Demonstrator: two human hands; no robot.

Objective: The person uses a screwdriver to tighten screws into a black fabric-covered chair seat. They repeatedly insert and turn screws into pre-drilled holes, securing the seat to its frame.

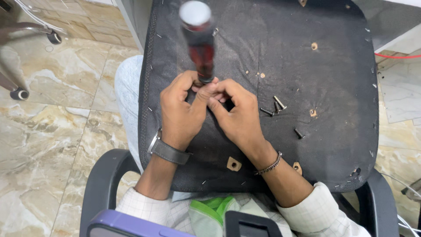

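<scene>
Screwdriver stands upright, red handle toward the camera, its tip down on the upturned black seat base — left hand and right hand pinched together around the shaft's foot. Four loose screws lie just right of the hands. Marble floor — open on the left.

Seat base lies upturned across the person's lap, armrests to either side. Screwdriver stands upright on it, left hand and right hand meeting at its lower end. Loose screws lie just right of the right hand.
</scene>
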